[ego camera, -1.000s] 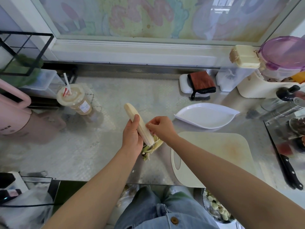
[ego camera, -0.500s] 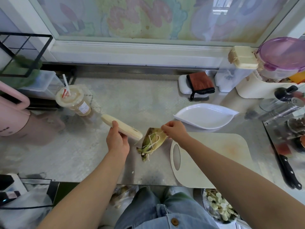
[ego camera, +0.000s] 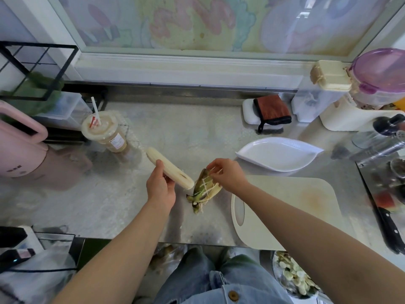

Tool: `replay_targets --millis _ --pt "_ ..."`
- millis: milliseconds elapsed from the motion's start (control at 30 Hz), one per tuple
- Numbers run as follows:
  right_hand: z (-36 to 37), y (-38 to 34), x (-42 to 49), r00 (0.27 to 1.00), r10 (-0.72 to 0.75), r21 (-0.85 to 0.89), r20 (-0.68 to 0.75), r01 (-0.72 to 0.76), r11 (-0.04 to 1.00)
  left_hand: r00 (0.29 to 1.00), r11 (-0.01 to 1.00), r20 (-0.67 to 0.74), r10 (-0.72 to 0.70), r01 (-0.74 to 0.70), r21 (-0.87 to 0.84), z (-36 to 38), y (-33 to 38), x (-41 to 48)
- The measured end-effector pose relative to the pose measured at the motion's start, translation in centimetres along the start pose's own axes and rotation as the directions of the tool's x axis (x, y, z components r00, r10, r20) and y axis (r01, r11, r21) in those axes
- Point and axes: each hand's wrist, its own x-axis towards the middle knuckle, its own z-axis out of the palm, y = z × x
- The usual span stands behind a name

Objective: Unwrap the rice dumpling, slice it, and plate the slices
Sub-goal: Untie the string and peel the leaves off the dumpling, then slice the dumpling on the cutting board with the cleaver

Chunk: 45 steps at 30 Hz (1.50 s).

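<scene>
My left hand (ego camera: pixel 161 187) grips a long, pale, unwrapped rice dumpling (ego camera: pixel 168 171), held slanted above the steel counter. Just to its right lies the empty green leaf wrapper (ego camera: pixel 205 186) with pale strings, its lower tip on the counter. My right hand (ego camera: pixel 226 174) pinches the wrapper's upper edge and strings. A cream cutting board (ego camera: pixel 289 211) lies right of the wrapper. Behind it sits a white leaf-shaped plate (ego camera: pixel 278 153), empty. A black-handled knife (ego camera: pixel 389 229) lies at the far right edge.
An iced drink cup with straw (ego camera: pixel 103 132) stands back left, beside a pink appliance (ego camera: pixel 19 143). A folded orange-and-black cloth (ego camera: pixel 271 110) and storage containers (ego camera: pixel 333 93) line the back right. A bowl of pale slices (ego camera: pixel 293 277) sits below the counter edge.
The dumpling came free of the leaves: my left hand carried it off to the left while my right hand drew the empty wrapper right and lowered it to the counter.
</scene>
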Motion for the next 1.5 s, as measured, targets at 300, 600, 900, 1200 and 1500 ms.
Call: replay_targets --millis 300,600,900,1200,1500 --pt "-1.5 0.9 -0.1 0.995 0.094 0.124 -0.033 -0.09 0.988 0.991 0.959 0.13 0.001 -0.038 0.282 1.4 -0.5 -0.6" --pt "-7.3 4.9 -3.2 0.966 0.255 0.664 -0.051 -0.158 0.731 0.85 0.48 0.506 -0.151 -0.384 0.789 6.0 -5.7 -3.1" --pt "-13.0 15.9 -10.5 0.915 0.401 0.581 -0.045 -0.303 0.755 0.637 -0.104 0.684 -0.354 -0.754 0.649 10.6 -18.3 -7.6" --pt "-20.0 28.1 -15.5 0.697 0.488 0.111 -0.526 -0.512 0.852 0.553 -0.321 0.735 -0.392 -0.831 0.454 12.6 -28.6 -9.6" --pt "-22.1 31.5 -16.8 0.741 0.42 -0.128 -0.524 -0.557 0.821 0.54 -0.469 0.81 -0.229 -0.791 0.394 11.8 -30.1 -9.8"
